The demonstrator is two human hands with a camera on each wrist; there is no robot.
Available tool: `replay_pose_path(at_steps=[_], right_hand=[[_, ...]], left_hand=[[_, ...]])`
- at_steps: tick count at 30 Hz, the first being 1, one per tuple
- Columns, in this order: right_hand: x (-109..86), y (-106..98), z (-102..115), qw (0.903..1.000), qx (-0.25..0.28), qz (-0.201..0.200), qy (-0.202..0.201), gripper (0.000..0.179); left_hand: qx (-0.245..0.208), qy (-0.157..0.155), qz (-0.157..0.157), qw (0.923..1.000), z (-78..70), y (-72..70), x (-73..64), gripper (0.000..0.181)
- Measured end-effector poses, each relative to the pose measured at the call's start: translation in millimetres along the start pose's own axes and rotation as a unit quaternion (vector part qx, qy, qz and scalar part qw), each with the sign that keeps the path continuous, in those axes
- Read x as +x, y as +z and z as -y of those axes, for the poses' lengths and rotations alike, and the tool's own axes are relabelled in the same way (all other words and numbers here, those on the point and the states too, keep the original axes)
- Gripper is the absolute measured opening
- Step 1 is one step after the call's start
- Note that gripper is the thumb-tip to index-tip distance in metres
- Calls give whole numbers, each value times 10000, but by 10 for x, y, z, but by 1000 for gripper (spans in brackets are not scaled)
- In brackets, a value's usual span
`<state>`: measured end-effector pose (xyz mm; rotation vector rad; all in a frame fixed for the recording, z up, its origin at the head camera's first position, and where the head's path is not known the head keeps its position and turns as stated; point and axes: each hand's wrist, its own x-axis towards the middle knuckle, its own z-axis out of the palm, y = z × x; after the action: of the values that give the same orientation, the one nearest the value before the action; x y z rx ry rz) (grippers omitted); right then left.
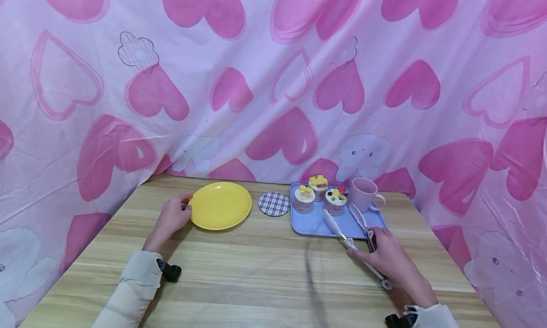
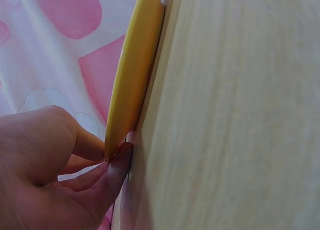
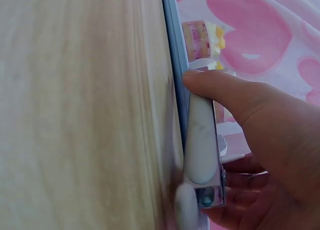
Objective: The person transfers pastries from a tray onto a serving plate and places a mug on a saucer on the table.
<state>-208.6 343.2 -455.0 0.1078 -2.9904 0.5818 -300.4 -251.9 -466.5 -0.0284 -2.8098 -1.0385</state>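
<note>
In the head view my left hand pinches the near-left rim of a round yellow plate. The left wrist view shows the thumb and fingers on both faces of the yellow plate at its edge. My right hand holds a pair of tongs with white tips, thumb on one arm and fingers round the other. Their tips stand apart over a blue tray, one just in front of a small fruit-topped cake cup, the other near a pink mug.
Two more cake cups stand on the tray, a front-left one and a back one. A round checked coaster lies between plate and tray on the wooden table. A pink heart-print cloth hangs behind.
</note>
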Motion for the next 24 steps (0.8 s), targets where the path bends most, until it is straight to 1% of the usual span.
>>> replay_pose_path(at_steps=[3, 9, 13, 15, 20, 24], right_hand=[[11, 5, -17, 10000, 48, 3, 49, 116], [41, 4, -47, 9997, 175, -156, 104, 106], [53, 14, -76, 9993, 262, -160, 216, 109], [54, 23, -92, 9994, 247, -154, 192, 109], [42, 40, -118, 9997, 74, -209, 79, 109], [39, 36, -124, 9996, -58, -205, 163, 111]], left_hand=[[2, -41, 7, 10000, -2, 4, 0, 50], [3, 30, -31, 10000, -14, 2, -14, 49], [-7, 5, 3, 10000, -16, -7, -12, 50], [-20, -30, 42, 10000, -19, -9, -14, 50], [-29, -49, 79, 10000, -25, -6, -20, 50], [-31, -7, 56, 10000, -27, -2, -23, 50]])
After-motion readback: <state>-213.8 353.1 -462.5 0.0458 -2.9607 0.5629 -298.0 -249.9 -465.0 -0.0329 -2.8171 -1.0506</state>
